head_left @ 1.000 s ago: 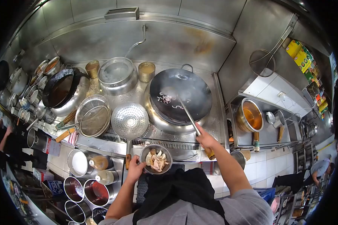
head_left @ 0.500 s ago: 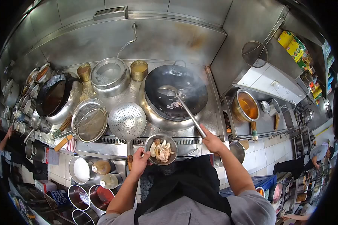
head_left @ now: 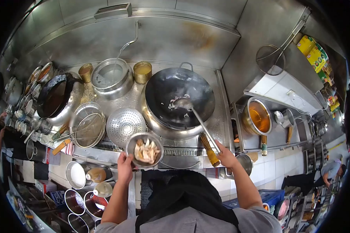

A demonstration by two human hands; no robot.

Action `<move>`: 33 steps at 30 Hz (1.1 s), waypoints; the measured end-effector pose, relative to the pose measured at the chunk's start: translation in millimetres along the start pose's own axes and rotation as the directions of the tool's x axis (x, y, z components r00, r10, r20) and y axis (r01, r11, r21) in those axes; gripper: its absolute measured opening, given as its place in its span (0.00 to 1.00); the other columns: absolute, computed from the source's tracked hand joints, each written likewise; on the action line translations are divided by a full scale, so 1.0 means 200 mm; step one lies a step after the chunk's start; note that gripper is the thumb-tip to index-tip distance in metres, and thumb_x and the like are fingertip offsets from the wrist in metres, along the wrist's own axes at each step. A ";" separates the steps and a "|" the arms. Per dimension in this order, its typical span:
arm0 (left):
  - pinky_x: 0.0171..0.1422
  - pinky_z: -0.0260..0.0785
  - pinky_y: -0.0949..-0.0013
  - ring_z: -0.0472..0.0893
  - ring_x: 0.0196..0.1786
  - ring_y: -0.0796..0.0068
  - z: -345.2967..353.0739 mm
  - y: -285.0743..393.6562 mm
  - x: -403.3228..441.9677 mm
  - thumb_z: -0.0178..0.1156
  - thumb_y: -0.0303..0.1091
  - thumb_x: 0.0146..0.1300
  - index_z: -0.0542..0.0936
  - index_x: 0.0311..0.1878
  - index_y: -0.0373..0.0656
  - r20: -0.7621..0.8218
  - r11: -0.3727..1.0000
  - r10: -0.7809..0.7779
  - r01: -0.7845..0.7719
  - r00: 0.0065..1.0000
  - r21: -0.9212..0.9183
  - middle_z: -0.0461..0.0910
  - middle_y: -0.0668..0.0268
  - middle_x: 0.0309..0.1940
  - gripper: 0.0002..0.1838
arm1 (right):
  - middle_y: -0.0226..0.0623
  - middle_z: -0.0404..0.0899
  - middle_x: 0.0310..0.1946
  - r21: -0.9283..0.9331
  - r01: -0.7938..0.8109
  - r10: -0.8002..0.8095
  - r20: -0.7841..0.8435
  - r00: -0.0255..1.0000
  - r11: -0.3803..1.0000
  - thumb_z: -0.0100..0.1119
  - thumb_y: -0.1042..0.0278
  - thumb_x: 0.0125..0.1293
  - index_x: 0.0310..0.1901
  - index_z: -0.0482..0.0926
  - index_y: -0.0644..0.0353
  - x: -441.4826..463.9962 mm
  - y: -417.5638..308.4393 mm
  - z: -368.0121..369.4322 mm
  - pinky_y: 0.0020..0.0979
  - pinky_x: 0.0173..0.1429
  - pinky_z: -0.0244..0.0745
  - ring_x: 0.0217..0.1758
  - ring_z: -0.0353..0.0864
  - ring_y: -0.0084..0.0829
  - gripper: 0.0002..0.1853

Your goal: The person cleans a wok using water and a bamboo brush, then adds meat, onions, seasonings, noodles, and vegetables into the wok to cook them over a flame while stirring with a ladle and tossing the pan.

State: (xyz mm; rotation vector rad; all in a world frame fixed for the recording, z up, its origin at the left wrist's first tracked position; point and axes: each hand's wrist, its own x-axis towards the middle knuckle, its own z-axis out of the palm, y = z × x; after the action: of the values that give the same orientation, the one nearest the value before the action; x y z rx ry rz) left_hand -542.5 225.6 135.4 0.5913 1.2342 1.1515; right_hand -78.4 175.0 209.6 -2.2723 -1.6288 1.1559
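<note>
Nearby, left hand (head_left: 125, 167): in the head view we see it curled in a narrow grip on the left rim of a metal bowl.
Metal bowl (head_left: 144, 136): we hold it over the near edge of the stove (head_left: 222, 112), near and left of the wok, its mouth facing up toward us.
Pale slices (head_left: 146, 151): we find them heaped inside the metal bowl, some with brownish edges.
Right hand (head_left: 226, 158): ours too, wrapped around the near end of a ladle, well right of the metal bowl.
Ladle (head_left: 201, 123): its shaft slants far and left across the wok's near rim, and we see its scoop down inside.
Wok (head_left: 161, 85): dark and hazy, it sits on the far side of both our hands.
Small pieces (head_left: 172, 105): whitish and pinkish, scattered about the scoop, too small for us to name.
Perforated skimmer (head_left: 125, 123): left of the wok; the metal bowl hides its near edge, and we cannot tell whether they touch.
Brush (head_left: 209, 149): just left of our right hand, yellow handle toward us.
Wire strainer (head_left: 87, 130): left of the perforated skimmer.
Tin (head_left: 142, 77): far, between the wok and a water pot (head_left: 113, 93).
Co-worker (head_left: 330, 174): at the right, well apart from our hands.
</note>
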 end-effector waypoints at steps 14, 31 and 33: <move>0.22 0.74 0.73 0.73 0.19 0.81 0.81 0.18 0.66 0.56 0.36 0.72 0.66 0.35 0.49 -0.172 0.897 0.281 -0.195 0.944 0.398 0.71 0.72 0.24 0.11 | 0.34 0.73 0.25 0.511 0.134 -0.269 0.200 0.942 0.849 0.52 0.74 0.69 0.81 0.41 0.44 0.32 0.16 -0.22 0.31 0.26 0.72 0.18 0.72 0.24 0.44; 0.55 0.74 0.47 0.80 0.54 0.42 1.44 0.08 0.98 0.57 0.28 0.63 0.79 0.45 0.45 0.118 0.085 0.726 -0.259 0.677 0.962 0.73 0.55 0.65 0.08 | 0.46 0.76 0.21 0.177 0.228 -0.238 0.042 0.970 0.957 0.55 0.74 0.65 0.80 0.45 0.37 0.20 0.73 -0.58 0.43 0.41 0.75 0.27 0.80 0.48 0.45; 0.55 0.75 0.48 0.80 0.54 0.42 1.47 0.19 0.99 0.57 0.27 0.63 0.78 0.44 0.44 0.118 0.086 0.812 -0.316 0.572 0.945 0.73 0.55 0.65 0.07 | 0.50 0.79 0.24 0.088 0.301 -0.302 0.000 0.953 0.950 0.55 0.73 0.65 0.79 0.47 0.36 0.19 0.70 -0.58 0.52 0.44 0.73 0.32 0.80 0.57 0.44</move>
State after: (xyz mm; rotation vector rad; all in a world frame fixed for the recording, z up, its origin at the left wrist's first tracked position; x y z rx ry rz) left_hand -297.7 481.9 170.8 1.9897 2.2008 1.1832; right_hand 108.0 186.1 202.7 -1.8821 -1.8121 1.1418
